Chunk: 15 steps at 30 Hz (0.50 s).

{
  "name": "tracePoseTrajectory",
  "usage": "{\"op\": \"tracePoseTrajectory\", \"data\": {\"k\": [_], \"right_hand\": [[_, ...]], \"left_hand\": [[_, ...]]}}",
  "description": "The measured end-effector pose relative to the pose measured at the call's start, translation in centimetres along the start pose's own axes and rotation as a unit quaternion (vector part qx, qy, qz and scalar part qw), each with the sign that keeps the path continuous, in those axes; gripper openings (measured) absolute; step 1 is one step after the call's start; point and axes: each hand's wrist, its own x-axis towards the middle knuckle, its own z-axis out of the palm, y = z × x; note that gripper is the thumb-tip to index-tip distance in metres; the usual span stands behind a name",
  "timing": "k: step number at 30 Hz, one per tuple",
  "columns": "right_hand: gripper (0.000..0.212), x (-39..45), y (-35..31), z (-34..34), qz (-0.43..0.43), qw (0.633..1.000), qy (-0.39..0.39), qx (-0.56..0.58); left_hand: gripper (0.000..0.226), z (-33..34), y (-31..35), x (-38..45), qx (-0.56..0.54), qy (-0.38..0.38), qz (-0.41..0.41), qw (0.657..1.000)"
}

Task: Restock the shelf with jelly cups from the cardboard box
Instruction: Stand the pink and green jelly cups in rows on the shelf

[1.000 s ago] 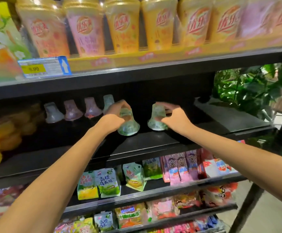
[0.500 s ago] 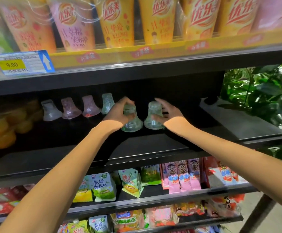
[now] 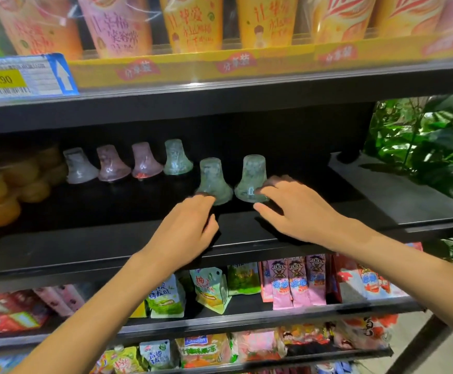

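Two green jelly cups stand upside down, side by side, on the black shelf (image 3: 112,238). Left hand (image 3: 185,233) fingers relaxed, tips at left cup (image 3: 214,182) base. Right hand (image 3: 298,211) fingers spread loosely, touching right cup (image 3: 251,179) base.

Two bare forearms, no sleeves in view, left hand (image 3: 186,230) and right hand (image 3: 299,211) without gloves, rings, watch or bracelets, short unpainted fingernails

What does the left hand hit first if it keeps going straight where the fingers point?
Most likely the green jelly cup right ahead of the left hand: its fingers already sit at the cup's base. Contact itself is unclear.
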Motion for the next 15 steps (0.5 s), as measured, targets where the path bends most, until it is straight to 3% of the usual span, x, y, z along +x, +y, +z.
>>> {"op": "tracePoseTrajectory", "data": {"k": [7,15], "right_hand": [[0.056,0.8,0.0,0.7,-0.004,0.998,-0.040,-0.049],[0.054,2.6,1.3,1.7,0.005,0.998,-0.045,0.049]], "left_hand": [[0.024,1.2,-0.4,0.8,0.028,-0.013,-0.008,0.999],[0.027,1.4,-0.4,2.8,0.046,-0.073,-0.074,0.994]]}}
